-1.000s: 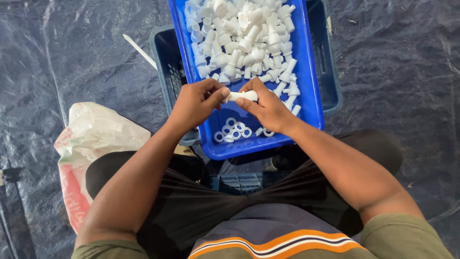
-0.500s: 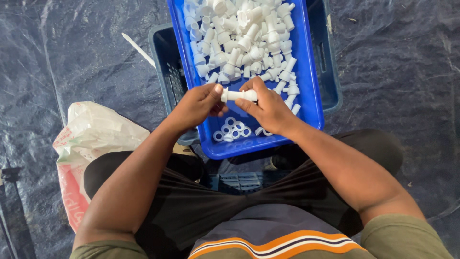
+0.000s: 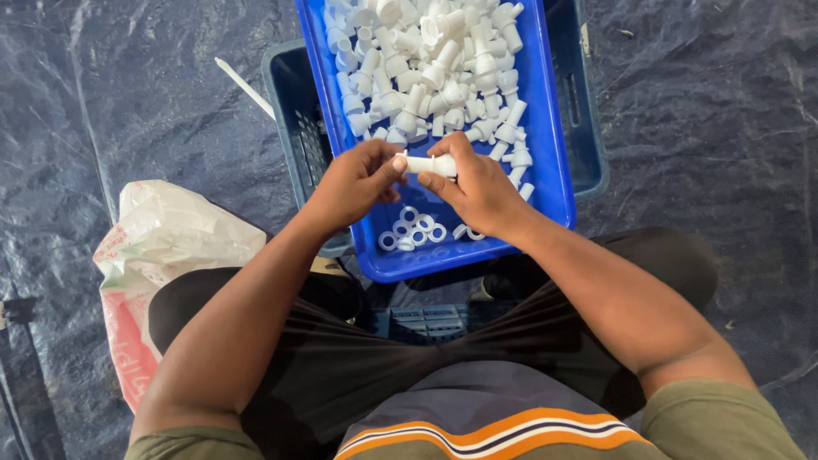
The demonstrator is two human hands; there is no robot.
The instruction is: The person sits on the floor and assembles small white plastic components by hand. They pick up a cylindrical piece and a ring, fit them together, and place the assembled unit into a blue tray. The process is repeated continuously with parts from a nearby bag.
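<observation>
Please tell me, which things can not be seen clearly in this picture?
- White plastic part: its right end is covered by the right hand; the left hand pinches the other end.
- Blue tray: far end cut off by the top edge.
- Small white rings: too small to count surely.

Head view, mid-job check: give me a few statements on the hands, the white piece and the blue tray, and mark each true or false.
1. Both hands hold one white plastic piece between them. True: left hand at one end, right hand at the other.
2. The blue tray is empty. False: a heap of white fittings fills its far part.
3. Small white rings lie in the tray's near end. True.
4. A plastic bag lies by the right arm. False: it lies by the left arm.
</observation>
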